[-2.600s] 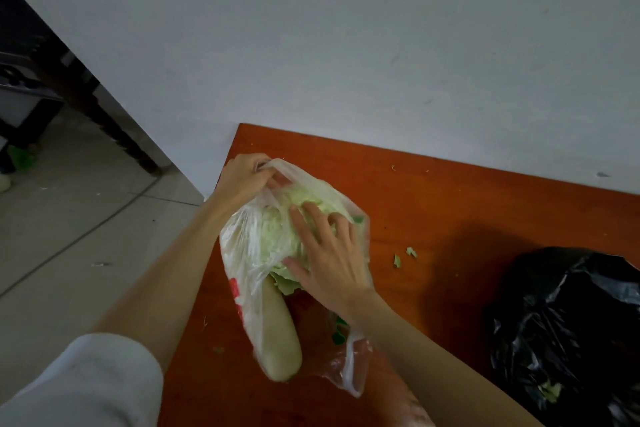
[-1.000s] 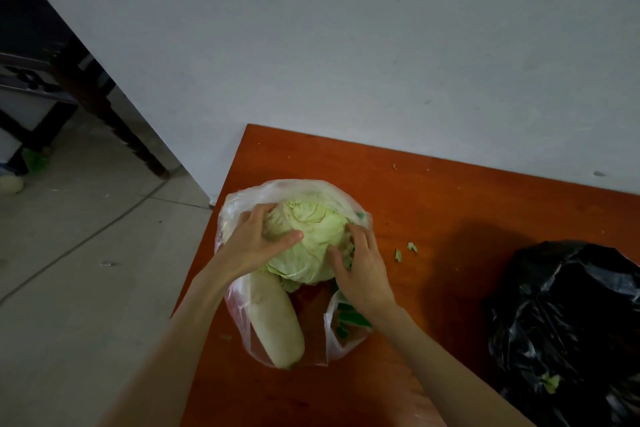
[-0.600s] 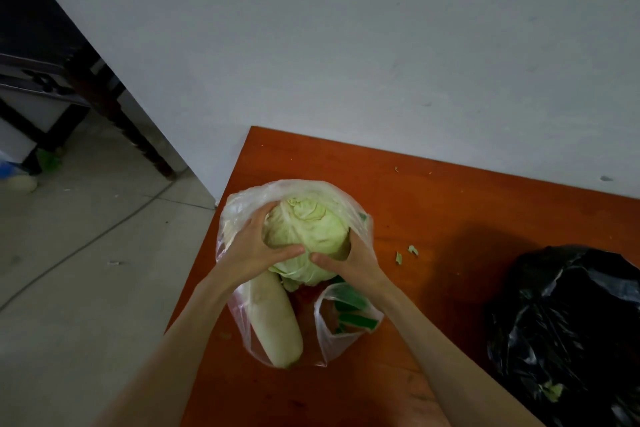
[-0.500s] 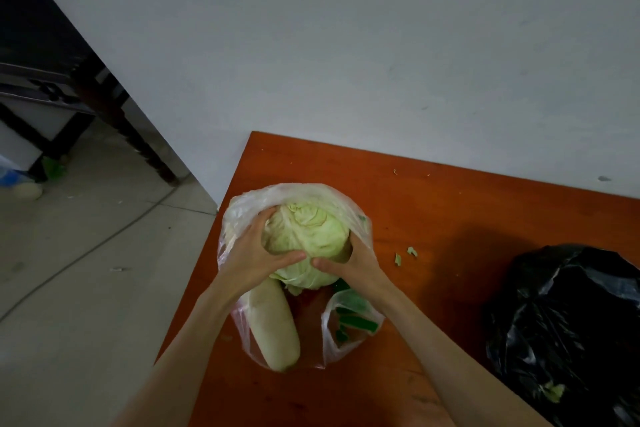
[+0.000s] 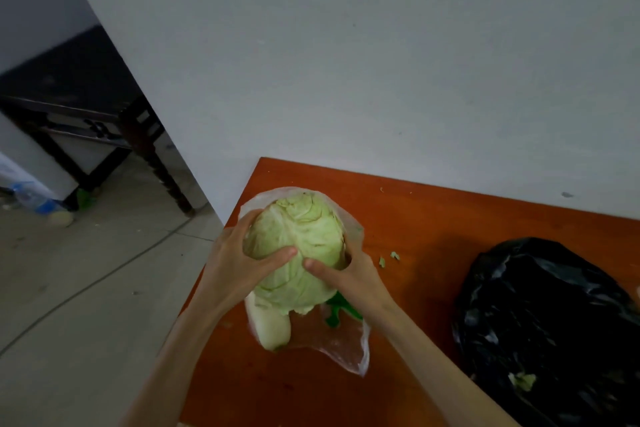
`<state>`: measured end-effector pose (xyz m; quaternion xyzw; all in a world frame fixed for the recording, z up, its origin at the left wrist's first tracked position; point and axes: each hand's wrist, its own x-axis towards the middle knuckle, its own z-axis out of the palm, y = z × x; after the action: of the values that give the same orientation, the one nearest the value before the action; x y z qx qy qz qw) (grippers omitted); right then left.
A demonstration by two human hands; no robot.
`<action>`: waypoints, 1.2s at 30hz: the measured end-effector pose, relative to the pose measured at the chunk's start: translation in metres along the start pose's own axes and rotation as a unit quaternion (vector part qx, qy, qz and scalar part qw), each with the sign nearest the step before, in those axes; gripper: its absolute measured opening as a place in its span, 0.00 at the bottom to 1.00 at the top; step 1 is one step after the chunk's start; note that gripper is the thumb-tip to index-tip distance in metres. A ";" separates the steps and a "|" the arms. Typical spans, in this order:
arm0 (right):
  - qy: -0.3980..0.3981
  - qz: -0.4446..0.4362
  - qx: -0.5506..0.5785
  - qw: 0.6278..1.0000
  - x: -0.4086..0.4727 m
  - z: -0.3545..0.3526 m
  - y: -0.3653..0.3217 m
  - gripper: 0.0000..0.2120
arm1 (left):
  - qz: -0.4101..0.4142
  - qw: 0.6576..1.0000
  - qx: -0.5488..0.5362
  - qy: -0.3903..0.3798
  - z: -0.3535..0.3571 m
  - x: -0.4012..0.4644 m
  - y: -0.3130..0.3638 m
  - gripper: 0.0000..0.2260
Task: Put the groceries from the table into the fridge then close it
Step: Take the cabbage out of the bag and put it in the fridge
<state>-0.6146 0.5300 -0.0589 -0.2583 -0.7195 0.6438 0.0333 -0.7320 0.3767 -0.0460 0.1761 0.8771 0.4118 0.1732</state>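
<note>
Orange table [image 5: 433,218] lower centre against white wall [image 5: 346,62]; left hand [image 5: 239,267] & right hand [image 5: 349,276] curl round cabbage [image 5: 298,253] over clear bag [image 5: 332,340]; black bag [image 5: 547,322] lower right.

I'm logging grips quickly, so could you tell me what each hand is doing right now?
Left hand: grips the cabbage.
Right hand: grips the cabbage too.

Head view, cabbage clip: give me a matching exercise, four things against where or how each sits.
Things:
1. cabbage
2. white radish
3. black bag
4. leaf scraps

States:
A. loose on the bare tabletop
B. gripped by both hands
C. lying in the clear bag
D. slumped at the table's right side

Pairs: 1-B, 2-C, 3-D, 4-A
</note>
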 end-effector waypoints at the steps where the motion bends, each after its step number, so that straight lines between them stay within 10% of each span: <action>1: 0.008 -0.007 0.010 1.000 -0.010 0.001 -0.003 0.47 | 0.013 1.000 0.002 0.003 -0.003 -0.006 0.003 0.44; 6: 0.063 -0.038 0.025 0.997 -0.057 0.002 -0.007 0.35 | 0.071 0.996 -0.038 -0.025 -0.005 -0.034 0.006 0.36; 15: 0.175 -0.004 0.017 0.984 -0.163 0.027 0.011 0.58 | 0.152 0.984 -0.015 -0.096 -0.007 -0.109 -0.001 0.45; 21: 0.258 -0.006 0.080 0.963 -0.242 0.031 0.032 0.52 | 0.213 0.963 -0.003 -0.167 0.008 -0.163 0.015 0.42; 36: 0.613 -0.012 0.077 0.786 -0.619 -0.049 0.104 0.36 | 0.430 0.800 -0.064 -0.413 0.187 -0.470 0.144 0.42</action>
<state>-0.0264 0.3218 0.0272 -0.5869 -0.4986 0.4024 0.4950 -0.2116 0.3747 0.0288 0.6776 0.5279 0.3870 0.3352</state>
